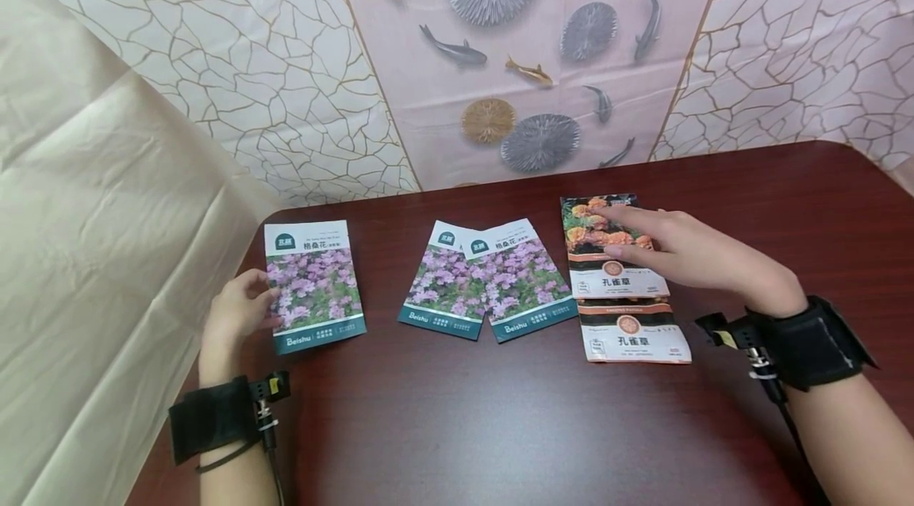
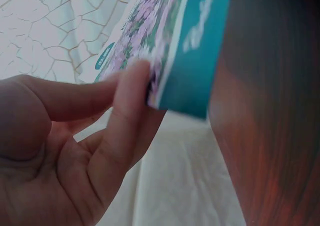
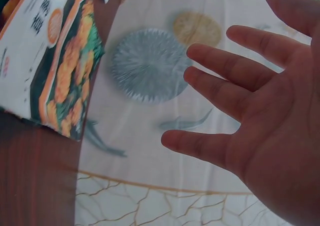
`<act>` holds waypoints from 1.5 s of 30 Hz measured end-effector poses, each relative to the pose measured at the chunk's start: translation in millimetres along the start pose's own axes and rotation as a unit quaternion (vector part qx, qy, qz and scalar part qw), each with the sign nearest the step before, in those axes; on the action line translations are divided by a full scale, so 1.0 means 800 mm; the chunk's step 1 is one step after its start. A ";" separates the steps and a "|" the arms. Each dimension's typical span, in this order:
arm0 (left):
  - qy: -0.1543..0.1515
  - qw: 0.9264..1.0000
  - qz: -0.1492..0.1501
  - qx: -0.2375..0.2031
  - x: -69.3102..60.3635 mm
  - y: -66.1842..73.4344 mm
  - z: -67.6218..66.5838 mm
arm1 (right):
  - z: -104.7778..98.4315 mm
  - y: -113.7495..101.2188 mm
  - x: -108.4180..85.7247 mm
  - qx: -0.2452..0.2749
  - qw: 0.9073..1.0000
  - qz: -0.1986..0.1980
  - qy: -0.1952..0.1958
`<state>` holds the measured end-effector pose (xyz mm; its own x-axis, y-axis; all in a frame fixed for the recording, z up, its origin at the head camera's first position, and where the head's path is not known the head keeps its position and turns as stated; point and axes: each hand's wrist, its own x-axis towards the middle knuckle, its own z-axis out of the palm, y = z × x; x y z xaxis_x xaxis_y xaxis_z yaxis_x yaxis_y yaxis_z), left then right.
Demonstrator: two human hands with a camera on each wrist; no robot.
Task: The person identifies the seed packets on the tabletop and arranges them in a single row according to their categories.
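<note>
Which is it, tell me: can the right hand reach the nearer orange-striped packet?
Likely yes: the right hand is nearby, empty, and the farther packet covers the nearer packet only at its far end.

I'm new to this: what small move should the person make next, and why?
I'd probably have the left hand slide the left purple-flower packet toward the overlapping purple-flower pair. That packet lies apart from the pair though its printed design matches theirs, and the left hand's fingers are at its edge.
</note>
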<state>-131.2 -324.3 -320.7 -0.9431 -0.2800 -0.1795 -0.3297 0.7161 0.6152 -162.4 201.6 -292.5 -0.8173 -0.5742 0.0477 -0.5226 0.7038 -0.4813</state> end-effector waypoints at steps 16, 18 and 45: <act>0.006 0.996 0.015 0.085 0.002 -0.006 0.011 | 0.003 0.028 -0.001 -0.004 1.000 0.027 0.013; 0.001 0.996 0.015 0.093 0.004 -0.009 0.011 | 0.005 0.031 0.000 -0.007 1.000 0.027 0.005; -0.036 0.989 -0.030 0.141 0.016 -0.025 0.013 | 0.052 -0.006 0.013 -0.002 0.998 -0.042 -0.051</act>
<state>-136.8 -335.3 -343.3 -0.9187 -0.2884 -0.2698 -0.3748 0.8519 0.3656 -158.4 174.6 -326.2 -0.7414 -0.6711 -0.0012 -0.5896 0.6522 -0.4765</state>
